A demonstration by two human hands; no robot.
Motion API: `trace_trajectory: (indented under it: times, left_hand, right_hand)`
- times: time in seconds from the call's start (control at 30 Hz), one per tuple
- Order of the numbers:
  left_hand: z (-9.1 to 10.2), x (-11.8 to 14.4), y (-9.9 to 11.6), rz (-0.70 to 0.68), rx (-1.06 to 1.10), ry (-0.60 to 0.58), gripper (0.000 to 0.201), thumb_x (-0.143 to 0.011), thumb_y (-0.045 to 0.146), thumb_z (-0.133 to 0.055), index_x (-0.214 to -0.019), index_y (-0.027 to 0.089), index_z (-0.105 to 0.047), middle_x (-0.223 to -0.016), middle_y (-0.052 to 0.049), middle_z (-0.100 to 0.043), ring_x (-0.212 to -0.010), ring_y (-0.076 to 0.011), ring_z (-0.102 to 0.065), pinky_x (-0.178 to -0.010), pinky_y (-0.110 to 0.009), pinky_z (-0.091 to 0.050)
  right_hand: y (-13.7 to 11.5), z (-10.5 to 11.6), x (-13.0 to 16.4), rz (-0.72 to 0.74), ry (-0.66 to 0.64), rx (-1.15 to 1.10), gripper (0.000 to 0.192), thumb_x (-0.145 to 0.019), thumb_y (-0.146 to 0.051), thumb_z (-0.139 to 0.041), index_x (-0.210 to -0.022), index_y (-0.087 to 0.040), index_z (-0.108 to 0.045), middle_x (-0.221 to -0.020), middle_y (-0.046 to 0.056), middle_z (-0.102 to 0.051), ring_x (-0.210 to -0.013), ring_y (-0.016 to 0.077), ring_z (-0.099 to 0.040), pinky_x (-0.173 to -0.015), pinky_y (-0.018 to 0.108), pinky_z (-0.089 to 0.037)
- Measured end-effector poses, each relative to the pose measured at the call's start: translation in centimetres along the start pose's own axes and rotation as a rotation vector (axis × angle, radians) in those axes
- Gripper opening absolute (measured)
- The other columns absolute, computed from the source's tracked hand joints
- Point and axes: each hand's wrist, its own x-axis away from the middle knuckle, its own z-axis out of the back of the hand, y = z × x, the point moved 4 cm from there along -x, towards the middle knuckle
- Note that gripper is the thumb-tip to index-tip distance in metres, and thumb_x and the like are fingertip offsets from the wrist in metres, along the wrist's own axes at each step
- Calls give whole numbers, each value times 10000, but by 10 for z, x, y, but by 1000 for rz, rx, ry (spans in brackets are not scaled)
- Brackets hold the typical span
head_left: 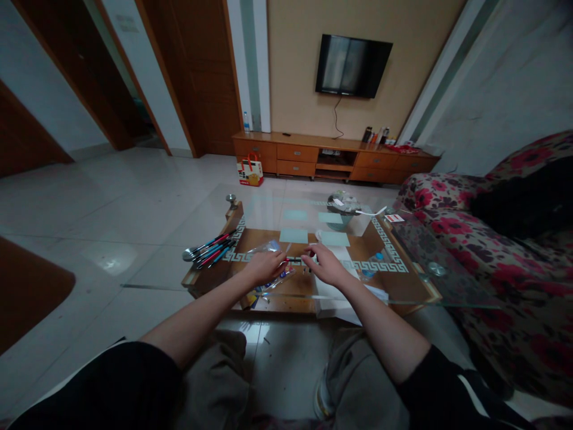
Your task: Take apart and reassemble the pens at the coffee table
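Over the glass-topped coffee table (156,254), a slim red and black pen (293,260) lies level between my two hands. My left hand (266,267) is closed on its red end. At the dark end, my right hand (326,264) has its thumb and fingers pinched together. Under and beside my left hand lie clear plastic packets (280,279) with coloured print. To the left a loose heap of pens (212,249) in blue, red and black rests on the glass. Small dark pieces below my right fingers are too small to name.
A glass bowl (340,221) stands toward the table's far side, with a red and white card (394,218) to its right. White paper (333,307) lies beneath the glass near my right forearm. A floral sofa (514,239) borders the right; a TV cabinet (295,153) stands beyond.
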Motion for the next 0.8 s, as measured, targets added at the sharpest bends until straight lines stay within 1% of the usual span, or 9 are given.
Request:
trace_trajectory:
  times: [0.07,0.17,0.23,0.37,0.47,0.63,0.8]
  left_hand:
    - [4,-2,5,-46,-25,33,351,-1012,421,-305,-1016,202,-580,-955,-73,-653,-814,-177,-612,-674,-276,-440]
    - [8,-5,11,-108,-67,82,344,-1021,386,-299,-1000,191,-582,-947,-73,-636,-832,-174,-602,-677,-273,-441]
    - [8,-6,12,-134,-90,109,325,-1023,361,-306,-1006,191,-582,-937,-70,-625,-846,-175,-597,-680,-273,-440]
    - [5,-5,9,-146,-98,141,257,-1012,338,-364,-1099,203,-565,-952,-66,-605,-844,-169,-588,-669,-264,-435]
    - [4,-3,7,-142,-98,131,237,-1004,339,-389,-1130,221,-553,-974,-65,-597,-809,-159,-579,-631,-250,-413]
    - [3,-1,7,-139,-114,80,241,-1004,353,-382,-1149,278,-558,-945,-54,-591,-750,-156,-568,-587,-243,-367]
    - [1,-2,6,-103,-49,34,251,-996,393,-393,-1156,292,-559,-916,-52,-601,-768,-169,-581,-624,-260,-389]
  right_hand:
    - [-8,-2,-2,58,-44,9,313,-1009,-393,-433,-1017,-167,-648,-926,80,-635,-895,182,-571,-825,289,-413]
    - [-15,-6,-3,95,-125,42,414,-1036,-377,-354,-862,-152,-655,-817,73,-632,-810,175,-561,-768,278,-391]
    - [-17,-7,-3,91,-160,36,465,-1042,-388,-328,-818,-146,-656,-798,74,-639,-776,167,-562,-748,272,-381]
    - [-20,-6,-2,68,-200,-20,509,-1044,-413,-311,-825,-143,-682,-813,73,-664,-769,157,-583,-742,258,-377]
    - [-21,-5,-2,57,-218,-45,498,-1041,-412,-333,-820,-145,-690,-807,66,-674,-756,151,-585,-731,250,-372]
    - [-19,-7,-3,60,-202,11,406,-1017,-358,-426,-785,-148,-686,-780,59,-666,-714,149,-559,-686,249,-357]
    - [-16,-9,-4,106,-161,21,309,-993,-315,-484,-843,-163,-707,-814,66,-665,-774,167,-573,-714,259,-381]
